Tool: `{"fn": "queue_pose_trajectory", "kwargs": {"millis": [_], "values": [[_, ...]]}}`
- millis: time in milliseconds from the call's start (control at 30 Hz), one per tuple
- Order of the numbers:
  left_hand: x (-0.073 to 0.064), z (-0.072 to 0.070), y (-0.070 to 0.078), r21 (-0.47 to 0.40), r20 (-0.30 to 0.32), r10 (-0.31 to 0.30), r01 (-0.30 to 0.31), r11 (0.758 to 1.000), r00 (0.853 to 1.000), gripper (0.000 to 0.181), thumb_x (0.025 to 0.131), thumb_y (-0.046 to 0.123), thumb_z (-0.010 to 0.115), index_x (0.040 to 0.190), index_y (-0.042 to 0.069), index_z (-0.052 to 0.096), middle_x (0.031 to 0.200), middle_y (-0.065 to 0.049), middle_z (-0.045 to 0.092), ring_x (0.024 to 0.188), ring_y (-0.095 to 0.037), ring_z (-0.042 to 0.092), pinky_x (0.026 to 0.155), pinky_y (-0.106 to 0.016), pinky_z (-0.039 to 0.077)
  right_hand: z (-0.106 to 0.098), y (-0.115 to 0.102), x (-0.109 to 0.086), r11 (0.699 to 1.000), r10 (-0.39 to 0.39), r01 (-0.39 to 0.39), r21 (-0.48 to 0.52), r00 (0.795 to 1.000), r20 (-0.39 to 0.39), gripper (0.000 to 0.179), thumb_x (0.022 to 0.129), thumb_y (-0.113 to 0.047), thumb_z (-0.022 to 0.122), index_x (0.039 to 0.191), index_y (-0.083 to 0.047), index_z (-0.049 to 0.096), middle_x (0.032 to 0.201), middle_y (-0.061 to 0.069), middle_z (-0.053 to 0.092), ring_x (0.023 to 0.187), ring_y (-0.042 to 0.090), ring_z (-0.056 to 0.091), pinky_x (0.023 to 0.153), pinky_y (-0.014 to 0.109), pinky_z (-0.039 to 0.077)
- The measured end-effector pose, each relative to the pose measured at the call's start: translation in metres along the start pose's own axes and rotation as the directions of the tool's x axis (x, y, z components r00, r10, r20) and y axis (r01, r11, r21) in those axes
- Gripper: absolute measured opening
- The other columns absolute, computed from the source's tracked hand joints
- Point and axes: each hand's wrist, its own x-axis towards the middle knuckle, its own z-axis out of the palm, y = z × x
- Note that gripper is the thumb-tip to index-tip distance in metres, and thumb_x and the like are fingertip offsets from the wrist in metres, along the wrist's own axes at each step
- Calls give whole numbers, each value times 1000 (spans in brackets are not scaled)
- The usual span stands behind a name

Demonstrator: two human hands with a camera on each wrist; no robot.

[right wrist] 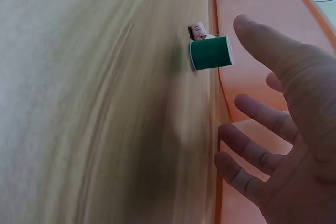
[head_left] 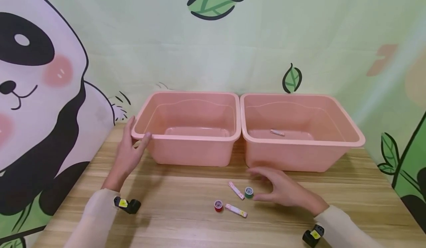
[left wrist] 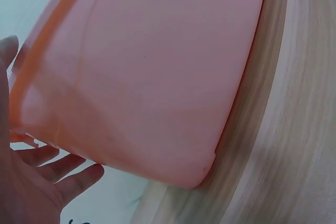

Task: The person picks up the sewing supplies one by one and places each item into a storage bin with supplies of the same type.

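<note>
My left hand [head_left: 130,153] is at the near left corner of the left pink plastic bin [head_left: 191,151]. Its thumb lies by the front rim and its fairly straight fingers [left wrist: 79,182] spread along the bin's side. Over the wooden table, my right hand [head_left: 283,189] is spread with nothing in its grasp. Close to its thumb stands a green thread spool [head_left: 249,192]. Beside that spool lies a narrow pink-and-white printed strip [head_left: 236,190]. A red thread spool [head_left: 218,206] and a second such strip [head_left: 236,210] lie nearer the front.
The right pink bin [head_left: 289,157] stands against the left one, behind my right hand. One pale strip [head_left: 277,132] lies on its floor. Behind the bins hangs a printed backdrop [head_left: 266,37] with a panda and leaves. The table [head_left: 173,222] stretches toward me.
</note>
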Motion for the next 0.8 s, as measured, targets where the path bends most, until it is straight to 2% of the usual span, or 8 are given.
{"fn": "queue_pose_trajectory", "kwargs": {"millis": [333, 600, 767, 800], "values": [[-1, 1, -6, -38, -6, -11, 11, 999, 1000, 83, 104, 42, 59, 166, 28, 5, 164, -14, 30, 138, -38, 45, 108, -62, 40, 11, 4, 5, 999, -8, 8, -39, 1000, -4, 52, 81, -23, 88, 127, -12, 66, 124, -1, 68, 113, 21, 63, 98, 42, 52], [-1, 1, -6, -42, -9, -27, 27, 999, 1000, 83, 104, 42, 58, 166, 27, 6, 165, -12, 29, 138, -37, 45, 109, -61, 40, 18, 7, 8, 996, -35, 34, -77, 999, -14, 36, 83, -24, 87, 115, -17, 70, 114, -8, 67, 100, 17, 61, 88, 38, 53], [-1, 2, -5, -39, -8, -36, 35, 999, 999, 83, 103, 47, 58, 165, 28, 6, 165, -10, 29, 139, -36, 44, 109, -59, 40, 20, 8, 8, 995, -42, 40, -96, 999, -15, 29, 84, -25, 86, 108, -23, 70, 114, -10, 67, 100, 16, 59, 87, 38, 52], [-1, 2, -5, -39, -8, -36, 35, 999, 999, 82, 103, 47, 57, 165, 29, 6, 165, -10, 29, 139, -35, 44, 109, -59, 41, 21, 8, 8, 995, -38, 36, -98, 999, -13, 28, 84, -25, 86, 107, -24, 70, 114, -10, 67, 103, 17, 59, 90, 40, 51]]}}
